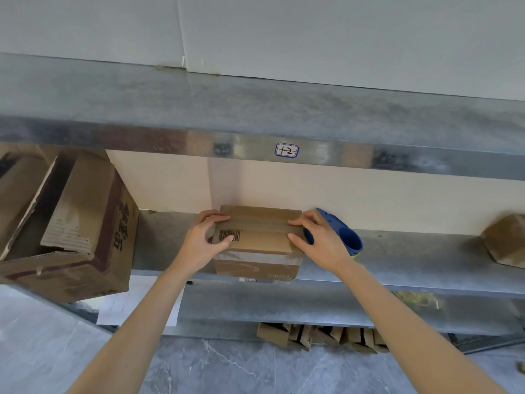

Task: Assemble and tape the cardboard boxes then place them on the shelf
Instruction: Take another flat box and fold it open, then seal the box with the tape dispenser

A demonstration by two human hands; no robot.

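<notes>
Two hands grip one taped cardboard box (261, 244) sitting at the near edge of a metal shelf (412, 260), the left hand (203, 237) and right hand (319, 237) curled over its opposite ends. One blue tape dispenser (349, 237) lies just right of it, one large open carton (85, 223) stands far left, and one more small box (505, 240) sits far right.
</notes>
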